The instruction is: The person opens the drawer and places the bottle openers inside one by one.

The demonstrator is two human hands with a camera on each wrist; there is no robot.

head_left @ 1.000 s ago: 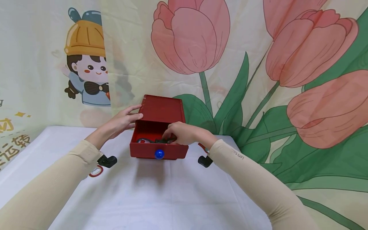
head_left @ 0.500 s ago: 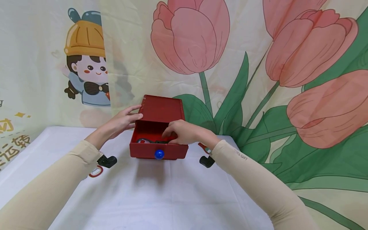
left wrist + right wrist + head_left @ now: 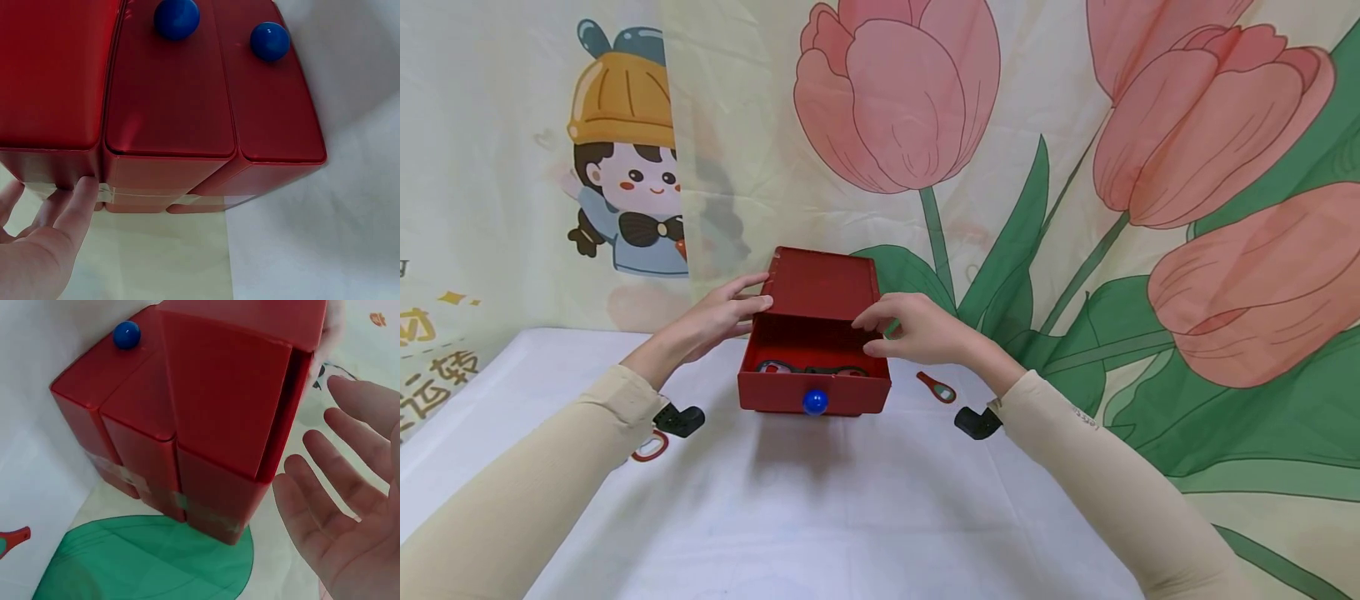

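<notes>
A red box of drawers point(image 3: 823, 283) stands on a white cloth, its top drawer point(image 3: 771, 396) pulled out toward me, with a blue knob point(image 3: 815, 402) on its front. A dark, thin-framed object point(image 3: 805, 368) lies inside the drawer. My left hand point(image 3: 718, 317) rests with straight fingers against the box's left side; the left wrist view shows those fingers point(image 3: 78, 203) touching the taped edge. My right hand point(image 3: 917, 329) hovers by the box's right side, holding nothing. In the right wrist view that hand point(image 3: 350, 512) is spread and apart from the box point(image 3: 206, 406).
The white cloth point(image 3: 820, 517) covers the table in front of the box. A small red object point(image 3: 936, 387) lies on it just right of the drawer. A printed curtain point(image 3: 1075, 167) with tulips and a cartoon figure hangs close behind the box.
My right hand has come up out of the drawer, leaving the dark object inside, and has moved right to the box's side. The left hand has stayed put.
</notes>
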